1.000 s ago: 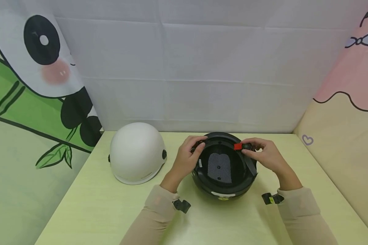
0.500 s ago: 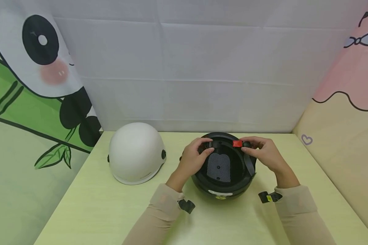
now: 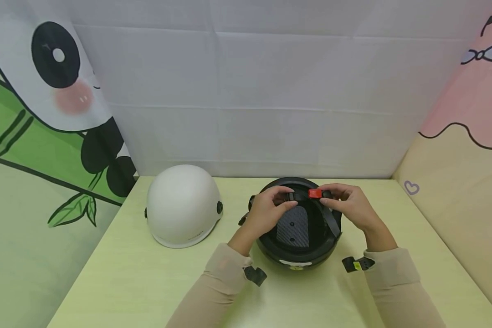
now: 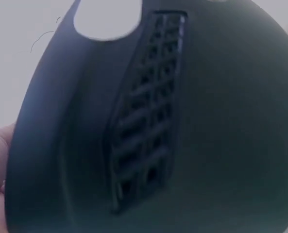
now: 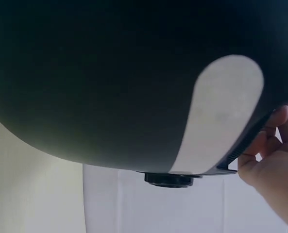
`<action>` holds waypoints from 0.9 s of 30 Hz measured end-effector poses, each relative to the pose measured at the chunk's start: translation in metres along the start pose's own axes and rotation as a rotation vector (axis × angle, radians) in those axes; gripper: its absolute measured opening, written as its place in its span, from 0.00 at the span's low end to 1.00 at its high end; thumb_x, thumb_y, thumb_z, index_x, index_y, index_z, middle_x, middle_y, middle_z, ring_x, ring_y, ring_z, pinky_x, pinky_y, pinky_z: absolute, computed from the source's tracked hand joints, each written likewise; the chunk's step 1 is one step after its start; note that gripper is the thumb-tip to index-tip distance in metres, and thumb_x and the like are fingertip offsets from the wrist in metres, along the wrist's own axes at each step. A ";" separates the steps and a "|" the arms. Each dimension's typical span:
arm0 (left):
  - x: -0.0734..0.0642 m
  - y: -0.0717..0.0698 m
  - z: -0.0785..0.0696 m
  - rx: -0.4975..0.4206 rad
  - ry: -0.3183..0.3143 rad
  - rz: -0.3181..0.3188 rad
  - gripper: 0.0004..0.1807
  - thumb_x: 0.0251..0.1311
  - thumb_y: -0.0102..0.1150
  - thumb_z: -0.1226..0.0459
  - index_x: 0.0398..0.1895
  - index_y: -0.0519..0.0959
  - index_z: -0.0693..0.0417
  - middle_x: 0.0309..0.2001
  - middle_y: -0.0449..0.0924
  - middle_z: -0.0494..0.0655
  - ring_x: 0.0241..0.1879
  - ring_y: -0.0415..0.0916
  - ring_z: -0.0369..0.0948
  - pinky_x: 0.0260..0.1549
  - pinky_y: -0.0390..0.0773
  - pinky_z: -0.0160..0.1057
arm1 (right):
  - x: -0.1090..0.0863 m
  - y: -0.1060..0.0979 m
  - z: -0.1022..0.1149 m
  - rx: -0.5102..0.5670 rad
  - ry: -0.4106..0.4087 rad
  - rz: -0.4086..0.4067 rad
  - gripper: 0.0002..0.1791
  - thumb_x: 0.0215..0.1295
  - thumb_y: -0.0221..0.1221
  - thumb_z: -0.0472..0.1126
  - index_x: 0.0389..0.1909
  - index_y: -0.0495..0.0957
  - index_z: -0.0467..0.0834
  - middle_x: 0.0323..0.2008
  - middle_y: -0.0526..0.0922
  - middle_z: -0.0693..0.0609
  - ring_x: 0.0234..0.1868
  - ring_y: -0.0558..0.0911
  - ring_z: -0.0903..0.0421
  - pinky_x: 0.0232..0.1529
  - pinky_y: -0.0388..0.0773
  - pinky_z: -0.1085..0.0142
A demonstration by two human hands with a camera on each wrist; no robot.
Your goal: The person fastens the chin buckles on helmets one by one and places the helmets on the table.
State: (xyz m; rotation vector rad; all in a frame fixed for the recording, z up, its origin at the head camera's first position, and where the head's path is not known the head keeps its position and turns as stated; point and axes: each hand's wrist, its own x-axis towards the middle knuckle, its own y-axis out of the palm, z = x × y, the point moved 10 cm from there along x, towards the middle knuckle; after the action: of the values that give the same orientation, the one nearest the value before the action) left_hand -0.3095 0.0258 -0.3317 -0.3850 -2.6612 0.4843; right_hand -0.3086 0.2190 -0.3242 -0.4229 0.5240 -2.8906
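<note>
A black helmet (image 3: 293,253) lies upside down on the table, its padded inside facing up. Over its opening, my left hand (image 3: 267,209) pinches a black strap buckle piece (image 3: 292,197) between thumb and fingers. From the other side my right hand (image 3: 352,205) pinches the strap end behind a red buckle piece (image 3: 315,193). The two pieces face each other closely; whether they touch I cannot tell. In the left wrist view the dark helmet shell (image 4: 231,121) with its vent grille hides most of the left hand. A pale strip (image 5: 221,111) marks the shell in the right wrist view.
A white helmet (image 3: 183,207) stands dome up on the pale yellow-green table (image 3: 119,282), left of the black one. A white cloth wall (image 3: 270,91) rises behind the table's back edge. Printed cartoon panels flank both sides.
My left hand has moved right across the helmet opening, bringing the black buckle piece close to the red one. My right hand has shifted slightly left with the red piece.
</note>
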 end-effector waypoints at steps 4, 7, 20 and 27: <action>0.001 0.006 0.002 -0.007 -0.038 0.008 0.17 0.60 0.67 0.61 0.51 0.80 0.54 0.44 0.82 0.45 0.44 0.80 0.39 0.41 0.78 0.34 | 0.000 0.004 0.000 0.067 -0.001 0.026 0.11 0.62 0.65 0.31 0.45 0.84 0.41 0.30 0.81 0.54 0.28 0.74 0.59 0.26 0.71 0.67; 0.001 0.009 0.003 -0.010 -0.051 0.010 0.16 0.60 0.67 0.61 0.51 0.80 0.54 0.43 0.82 0.44 0.43 0.81 0.38 0.41 0.78 0.35 | 0.000 0.007 -0.001 0.107 0.007 0.048 0.11 0.62 0.64 0.31 0.45 0.84 0.44 0.34 0.84 0.53 0.31 0.78 0.58 0.29 0.74 0.66; 0.003 0.016 0.006 0.000 -0.082 0.024 0.16 0.61 0.66 0.57 0.50 0.81 0.53 0.41 0.83 0.42 0.41 0.80 0.37 0.38 0.78 0.36 | 0.000 0.018 -0.007 0.073 0.048 0.130 0.18 0.64 0.61 0.30 0.52 0.75 0.24 0.36 0.83 0.50 0.33 0.78 0.56 0.34 0.77 0.64; 0.003 0.020 0.006 0.024 -0.070 0.042 0.16 0.62 0.65 0.58 0.50 0.80 0.54 0.41 0.82 0.42 0.39 0.80 0.36 0.36 0.78 0.35 | 0.002 0.023 -0.011 0.041 0.051 0.149 0.19 0.64 0.62 0.30 0.53 0.76 0.25 0.35 0.81 0.47 0.32 0.77 0.57 0.34 0.76 0.64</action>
State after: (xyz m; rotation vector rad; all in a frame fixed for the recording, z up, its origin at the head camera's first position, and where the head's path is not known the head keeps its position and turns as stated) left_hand -0.3104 0.0427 -0.3433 -0.4254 -2.7162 0.5524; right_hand -0.3113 0.2006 -0.3422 -0.2913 0.4818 -2.7691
